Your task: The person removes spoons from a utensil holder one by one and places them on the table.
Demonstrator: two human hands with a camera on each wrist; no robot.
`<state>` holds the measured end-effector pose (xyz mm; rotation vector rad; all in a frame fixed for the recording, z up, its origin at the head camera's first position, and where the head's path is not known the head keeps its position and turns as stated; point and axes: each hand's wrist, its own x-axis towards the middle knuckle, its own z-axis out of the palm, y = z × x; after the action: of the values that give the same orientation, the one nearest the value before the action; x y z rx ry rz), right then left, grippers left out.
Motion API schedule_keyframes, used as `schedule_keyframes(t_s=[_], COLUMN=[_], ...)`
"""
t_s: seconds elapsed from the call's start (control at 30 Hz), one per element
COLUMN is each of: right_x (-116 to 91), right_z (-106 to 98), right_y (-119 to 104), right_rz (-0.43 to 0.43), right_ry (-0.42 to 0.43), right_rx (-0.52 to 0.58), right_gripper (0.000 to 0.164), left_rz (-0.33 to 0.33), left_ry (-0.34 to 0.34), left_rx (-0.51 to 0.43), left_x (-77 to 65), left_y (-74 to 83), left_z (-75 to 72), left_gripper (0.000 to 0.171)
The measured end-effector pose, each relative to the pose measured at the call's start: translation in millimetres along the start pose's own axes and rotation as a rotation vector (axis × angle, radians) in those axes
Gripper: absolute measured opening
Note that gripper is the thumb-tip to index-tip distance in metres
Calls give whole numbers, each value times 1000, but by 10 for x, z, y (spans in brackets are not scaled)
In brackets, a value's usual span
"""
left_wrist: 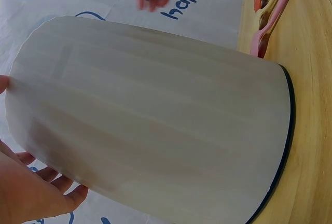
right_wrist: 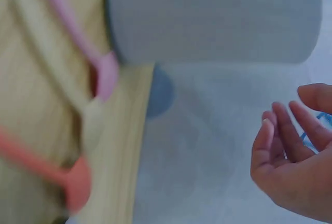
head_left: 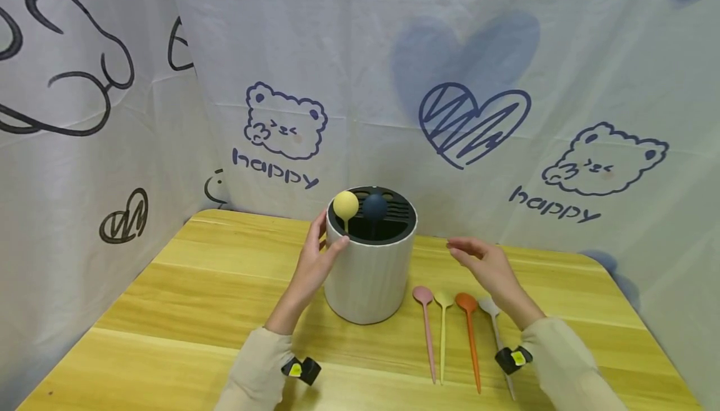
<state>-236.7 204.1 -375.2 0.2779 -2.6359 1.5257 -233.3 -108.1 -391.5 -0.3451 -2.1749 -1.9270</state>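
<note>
A white cylindrical utensil holder [head_left: 367,280] with a black slotted top stands upright on the table. My left hand [head_left: 315,261] holds its left side near the rim, thumb at the front and fingers around the back. Inside the holder stand a yellow spoon [head_left: 345,205] and a dark blue spoon [head_left: 374,208], heads up. My right hand [head_left: 489,270] hovers right of the holder with nothing in it, its fingers loosely bent in the right wrist view. Below it lie a pink spoon [head_left: 423,295], a pale yellow spoon [head_left: 443,299], an orange spoon [head_left: 465,302] and a grey-white spoon [head_left: 489,306], partly behind the right wrist.
The wood-grain table [head_left: 185,311] has its back edge just behind the holder. A white cloth [head_left: 360,55] printed with hearts and bears hangs behind and at the left. Each wrist carries a small black camera.
</note>
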Motion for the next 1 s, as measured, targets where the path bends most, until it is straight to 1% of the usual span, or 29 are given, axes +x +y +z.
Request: schedule_keyframes(t_s=[0.1,0.17,0.3,0.37,0.53,0.67,0.77,1.0], right_x=[49,96,213,273,404,501,562,673], right_z=[49,69,88,96,140,184,218,315], right_y=[-161,-267,-478,-581,-804,-924,-977,-1033], right_rz=[-18,-48,-112,-128,-119,-105,-95,-56], right_ry=[-24,-36,-56,-75,-131,-159,-169,-186], right_rx=[59,80,98,94,74,58,52,111], right_gripper=[40,39,37,36,37,39,39,38], left_rz=[-1,-1,-2,-1,9,3,2,16], left_ry=[1,1,1,3,4,5,5,0], left_rx=[0,1,1,-1,-6,-9,-11,-17], left_x=[-3,-5,-8,-6,13,7,3,5], left_y=[-3,-5,-12,-13,-23,-16,-9,-21], left_z=[-3,-5,-11,-14,-20,-17,-12,-4], left_gripper=[76,76,76,76,76,77,77,77])
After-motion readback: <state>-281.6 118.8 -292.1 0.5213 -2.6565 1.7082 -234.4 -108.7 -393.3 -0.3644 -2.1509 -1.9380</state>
